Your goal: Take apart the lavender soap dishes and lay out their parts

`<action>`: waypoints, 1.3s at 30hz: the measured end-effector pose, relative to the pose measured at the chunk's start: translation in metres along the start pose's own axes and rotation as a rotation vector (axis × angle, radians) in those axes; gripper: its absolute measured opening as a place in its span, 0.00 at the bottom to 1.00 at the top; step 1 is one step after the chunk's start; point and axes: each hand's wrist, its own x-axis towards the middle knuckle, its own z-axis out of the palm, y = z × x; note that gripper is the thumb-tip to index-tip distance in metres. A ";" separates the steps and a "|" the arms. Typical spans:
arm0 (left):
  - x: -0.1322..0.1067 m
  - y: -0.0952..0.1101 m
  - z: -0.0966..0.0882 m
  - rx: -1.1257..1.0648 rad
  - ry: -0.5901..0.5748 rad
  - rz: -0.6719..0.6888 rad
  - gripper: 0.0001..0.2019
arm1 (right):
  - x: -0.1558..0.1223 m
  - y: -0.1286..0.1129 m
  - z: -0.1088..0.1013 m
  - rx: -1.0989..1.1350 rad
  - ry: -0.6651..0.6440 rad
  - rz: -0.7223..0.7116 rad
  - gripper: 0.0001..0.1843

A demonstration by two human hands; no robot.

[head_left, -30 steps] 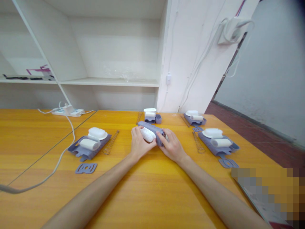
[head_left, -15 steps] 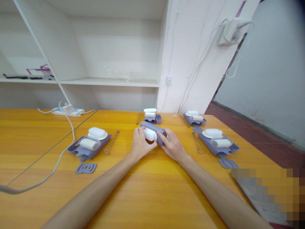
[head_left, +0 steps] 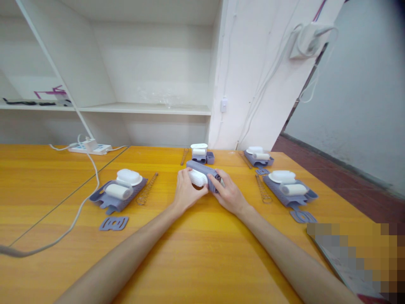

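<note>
Both my hands work together at the middle of the orange table (head_left: 196, 253). My left hand (head_left: 185, 190) is closed around a white ribbed roller (head_left: 198, 178), pressing it against a grey-purple plastic tray (head_left: 204, 169) that is tilted up off the table. My right hand (head_left: 228, 192) grips the right end of that same tray, fingers curled over its edge. What lies under the hands is hidden.
Similar grey-purple trays with white parts lie at the left (head_left: 117, 193), right (head_left: 289, 188), back middle (head_left: 200, 154) and back right (head_left: 258, 157). Metal springs (head_left: 147, 188) (head_left: 262, 188), flat grey plates (head_left: 114, 223) (head_left: 303, 216), a power strip (head_left: 90, 147) with white cable (head_left: 79, 211) and a blurred patch (head_left: 354, 249) are also here.
The hands and the tray have shifted only slightly; the roller sits a little more to the right and closer into the tray than a second ago.
</note>
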 end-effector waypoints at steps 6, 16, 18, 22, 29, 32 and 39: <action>0.000 0.002 -0.001 0.003 0.028 -0.001 0.30 | 0.001 -0.001 -0.001 -0.001 0.000 -0.017 0.31; 0.001 0.003 -0.003 -0.042 0.051 0.024 0.30 | 0.001 0.000 -0.003 -0.006 -0.006 -0.032 0.30; 0.002 0.003 -0.003 -0.051 0.048 0.029 0.29 | 0.001 0.000 -0.003 -0.006 0.003 -0.031 0.30; 0.002 0.002 -0.004 -0.035 0.054 0.033 0.29 | 0.000 0.000 -0.002 -0.016 -0.004 -0.017 0.30; 0.002 0.004 -0.004 0.023 0.068 0.041 0.30 | 0.001 -0.003 -0.002 -0.015 0.002 0.025 0.30; 0.002 0.004 -0.005 0.041 0.075 0.056 0.30 | 0.000 -0.003 -0.001 -0.007 0.008 0.044 0.30; 0.002 0.004 -0.006 0.026 0.068 0.101 0.30 | -0.001 -0.002 -0.002 0.006 0.019 0.051 0.32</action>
